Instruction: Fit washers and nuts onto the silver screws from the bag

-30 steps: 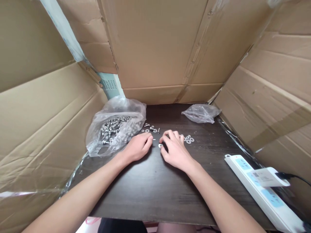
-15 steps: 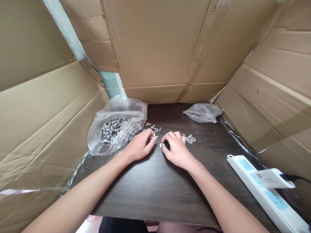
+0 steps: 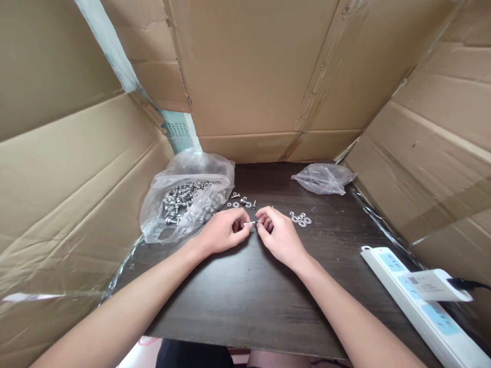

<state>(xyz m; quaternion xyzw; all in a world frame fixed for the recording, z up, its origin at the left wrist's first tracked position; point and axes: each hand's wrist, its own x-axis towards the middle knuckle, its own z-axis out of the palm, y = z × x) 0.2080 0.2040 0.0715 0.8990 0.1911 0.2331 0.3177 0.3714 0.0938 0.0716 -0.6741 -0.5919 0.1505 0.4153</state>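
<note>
Between thumb and fingers, my left hand (image 3: 227, 230) pinches a small metal bolt (image 3: 249, 223), its shank pointing right. My right hand (image 3: 279, 234) is closed in a pinch on a flat washer (image 3: 258, 222), seen nearly edge-on at the bolt's tip. Whether the shank has entered the washer I cannot tell. Just beyond my hands lie loose bolts (image 3: 254, 204) with a few washers and nuts. Right of my right hand sits a cluster of washers (image 3: 302, 223) and nuts.
An open clear plastic bag (image 3: 153, 204) full of bolts stands at the left. Another clear bag (image 3: 324, 179) lies at the back right. A white power strip (image 3: 414, 306) with a plugged-in adapter runs along the right. Cardboard walls (image 3: 261, 76) surround the dark table (image 3: 230, 306).
My right hand has lifted the washer off the tabletop and brought it to the bolt's end. My left hand has lowered the bolt slightly.
</note>
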